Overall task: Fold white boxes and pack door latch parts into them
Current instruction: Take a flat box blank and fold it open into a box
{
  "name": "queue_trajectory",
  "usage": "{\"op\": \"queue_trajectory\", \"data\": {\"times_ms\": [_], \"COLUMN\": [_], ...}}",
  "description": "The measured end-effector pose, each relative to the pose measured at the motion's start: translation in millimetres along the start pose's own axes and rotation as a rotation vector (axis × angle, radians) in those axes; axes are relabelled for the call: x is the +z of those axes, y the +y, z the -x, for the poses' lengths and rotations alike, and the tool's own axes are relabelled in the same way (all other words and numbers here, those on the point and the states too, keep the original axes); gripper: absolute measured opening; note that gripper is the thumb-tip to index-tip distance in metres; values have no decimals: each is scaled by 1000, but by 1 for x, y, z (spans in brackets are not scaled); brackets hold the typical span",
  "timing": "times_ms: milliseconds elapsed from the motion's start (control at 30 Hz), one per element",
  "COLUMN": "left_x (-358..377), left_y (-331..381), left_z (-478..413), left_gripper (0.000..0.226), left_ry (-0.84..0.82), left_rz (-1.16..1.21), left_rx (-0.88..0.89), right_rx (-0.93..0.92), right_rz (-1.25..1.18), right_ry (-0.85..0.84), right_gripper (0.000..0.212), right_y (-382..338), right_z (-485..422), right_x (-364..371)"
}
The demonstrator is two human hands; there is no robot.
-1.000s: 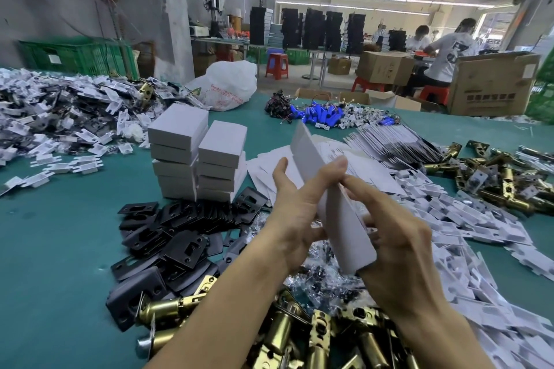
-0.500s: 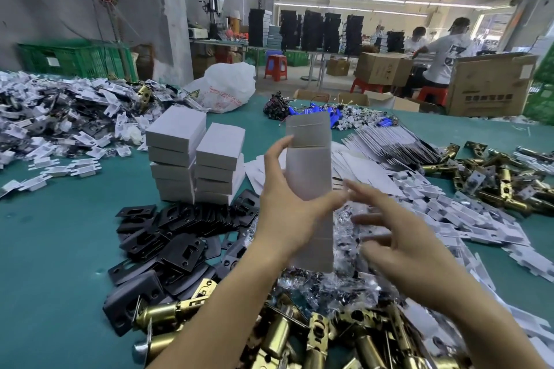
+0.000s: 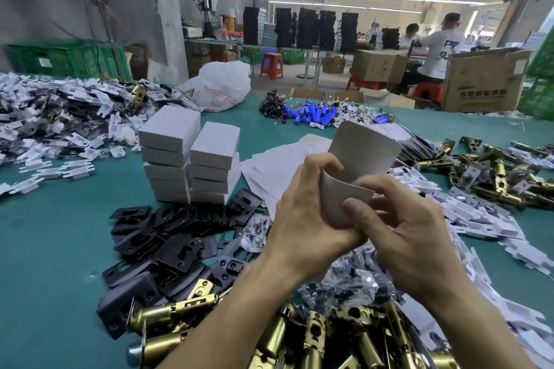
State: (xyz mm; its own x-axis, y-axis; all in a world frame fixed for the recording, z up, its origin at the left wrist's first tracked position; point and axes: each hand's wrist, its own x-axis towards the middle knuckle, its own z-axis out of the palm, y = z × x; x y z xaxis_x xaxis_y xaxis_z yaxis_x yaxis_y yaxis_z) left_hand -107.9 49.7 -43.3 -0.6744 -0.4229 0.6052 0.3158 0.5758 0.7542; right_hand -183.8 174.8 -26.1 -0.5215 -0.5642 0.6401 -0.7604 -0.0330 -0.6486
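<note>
A flat white box blank (image 3: 359, 156) is held in the air over the green table (image 3: 45, 249), bent into a curve. My left hand (image 3: 305, 213) grips its lower left edge with curled fingers. My right hand (image 3: 401, 231) pinches its lower flap, thumb pressed on the card. Two stacks of folded white boxes (image 3: 192, 156) stand to the left. Brass latch bolts (image 3: 314, 335) lie heaped in front of me, black strike plates (image 3: 168, 237) to their left. Flat white blanks (image 3: 278, 162) lie behind my hands.
White plastic inserts (image 3: 491, 228) spread along the right, more brass latches (image 3: 491, 171) behind them. A big mixed pile of parts (image 3: 60, 120) fills the far left. Blue cells with wires (image 3: 311, 117) and a white bag (image 3: 221, 84) sit at the table's back edge. Small screw bags (image 3: 350, 281) lie under my wrists.
The blank was upright in my left hand with the right hand off it. Now both hands hold it lower and it is bent into a curve.
</note>
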Motion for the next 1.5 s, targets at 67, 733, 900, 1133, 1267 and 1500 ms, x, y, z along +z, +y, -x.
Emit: {"op": "queue_trajectory", "data": {"times_ms": [67, 733, 900, 1133, 1267, 1500], "left_x": [-2, -13, -14, -12, -11, -8], "left_y": [-2, -7, -7, -7, -10, -9], "left_z": [-1, -6, -7, -8, -7, -6], "left_gripper": [67, 21, 25, 32, 31, 28], "left_ry": [-19, -141, -113, -166, -169, -150], "left_rz": [-60, 308, 312, 343, 326, 336], "left_rx": [-8, -102, -94, -136, -130, -137], "right_rx": [-3, 105, 196, 251, 243, 266], "right_rz": [63, -493, -485, -416, -402, -335], "right_ry": [-8, 6, 30, 138, 98, 168], "right_gripper": [8, 16, 20, 20, 15, 7], "right_y": [3, -3, 0, 2, -1, 1], "right_z": [-1, -4, -5, -5, -4, -3], "right_x": [-4, -21, -21, -18, -18, -14]}}
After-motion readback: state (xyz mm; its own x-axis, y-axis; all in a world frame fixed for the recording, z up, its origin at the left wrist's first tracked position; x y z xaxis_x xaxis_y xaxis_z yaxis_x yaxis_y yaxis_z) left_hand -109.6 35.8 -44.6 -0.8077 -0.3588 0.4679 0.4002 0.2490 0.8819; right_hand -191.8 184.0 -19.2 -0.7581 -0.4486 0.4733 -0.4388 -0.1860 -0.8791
